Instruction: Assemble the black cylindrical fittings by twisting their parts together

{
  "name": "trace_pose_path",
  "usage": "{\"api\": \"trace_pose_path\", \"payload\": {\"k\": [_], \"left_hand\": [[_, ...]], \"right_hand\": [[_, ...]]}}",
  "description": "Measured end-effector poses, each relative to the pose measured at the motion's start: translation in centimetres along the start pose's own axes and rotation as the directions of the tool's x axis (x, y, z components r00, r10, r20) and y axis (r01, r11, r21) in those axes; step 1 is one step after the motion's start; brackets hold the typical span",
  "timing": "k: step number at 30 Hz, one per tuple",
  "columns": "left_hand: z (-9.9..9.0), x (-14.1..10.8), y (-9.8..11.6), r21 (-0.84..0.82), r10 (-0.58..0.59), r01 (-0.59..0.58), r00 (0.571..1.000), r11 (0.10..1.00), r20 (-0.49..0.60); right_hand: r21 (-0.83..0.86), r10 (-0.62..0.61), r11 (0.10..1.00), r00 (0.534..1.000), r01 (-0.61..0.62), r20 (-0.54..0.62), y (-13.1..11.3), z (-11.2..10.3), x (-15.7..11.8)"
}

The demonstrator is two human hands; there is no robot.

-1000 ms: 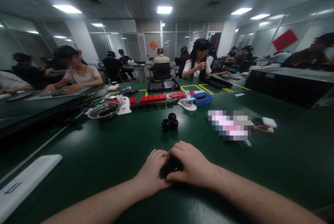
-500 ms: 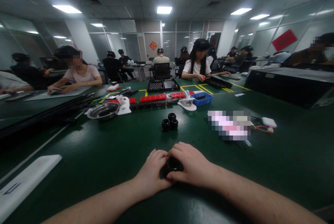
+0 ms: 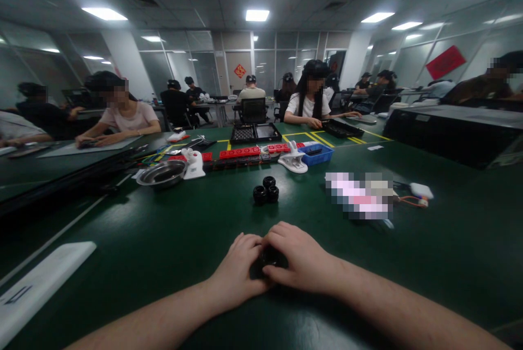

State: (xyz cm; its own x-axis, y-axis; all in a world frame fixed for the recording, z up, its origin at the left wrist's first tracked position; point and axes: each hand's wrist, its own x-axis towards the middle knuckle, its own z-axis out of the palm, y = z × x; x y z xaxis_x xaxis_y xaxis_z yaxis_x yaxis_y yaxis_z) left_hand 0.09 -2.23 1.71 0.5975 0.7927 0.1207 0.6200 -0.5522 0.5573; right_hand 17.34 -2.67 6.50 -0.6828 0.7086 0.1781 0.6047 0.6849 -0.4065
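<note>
My left hand and my right hand meet close to the table's near side, curled from both sides round a glossy black round piece. Both thumbs are at its near side, and most of the piece is hidden by the fingers. A little beyond my hands sits a tight group of three black, tyre-like round pieces; they look similar, but I cannot tell whether the held one is of the same kind.
On the green table are a metal bowl, white clamps, red strips, a blue bin and black trays. A white slab lies left; a blurred pink item lies right. Co-workers sit opposite.
My hands stay in nearly the same place round the black piece, with only a slight shift of the fingers. Across the table, a co-worker's hand has moved slightly.
</note>
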Motion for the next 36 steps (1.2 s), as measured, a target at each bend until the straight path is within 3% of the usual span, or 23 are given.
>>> {"api": "trace_pose_path", "payload": {"k": [4, 12, 18, 25, 31, 36], "left_hand": [[0.24, -0.1, -0.33, 0.0, -0.015, 0.015, 1.0, 1.0, -0.002], [-0.2, -0.12, 0.06, 0.004, 0.007, -0.007, 1.0, 1.0, 0.014], [0.29, -0.11, -0.38, -0.007, -0.022, 0.022, 1.0, 1.0, -0.01], [0.1, -0.04, -0.2, 0.022, 0.015, -0.015, 1.0, 1.0, 0.005], [0.12, -0.09, -0.2, 0.004, -0.023, 0.023, 1.0, 1.0, 0.011], [-0.04, -0.09, -0.2, 0.009, 0.008, -0.009, 1.0, 1.0, 0.012]], "right_hand": [[0.106, -0.114, 0.988, 0.993, 0.111, 0.026, -0.23, -0.21, -0.26], [-0.024, 0.054, 0.998, 0.998, -0.055, -0.045, 0.14, 0.08, 0.05], [0.092, -0.142, 0.986, 0.99, 0.139, 0.023, -0.15, -0.21, -0.18], [-0.028, 0.04, 0.999, 0.998, -0.042, -0.056, 0.26, 0.26, 0.04], [0.086, -0.136, 0.987, 0.99, 0.133, 0.027, -0.01, -0.04, -0.11], [0.01, 0.004, 1.0, 0.998, -0.004, -0.07, 0.08, 0.19, -0.1]]}}
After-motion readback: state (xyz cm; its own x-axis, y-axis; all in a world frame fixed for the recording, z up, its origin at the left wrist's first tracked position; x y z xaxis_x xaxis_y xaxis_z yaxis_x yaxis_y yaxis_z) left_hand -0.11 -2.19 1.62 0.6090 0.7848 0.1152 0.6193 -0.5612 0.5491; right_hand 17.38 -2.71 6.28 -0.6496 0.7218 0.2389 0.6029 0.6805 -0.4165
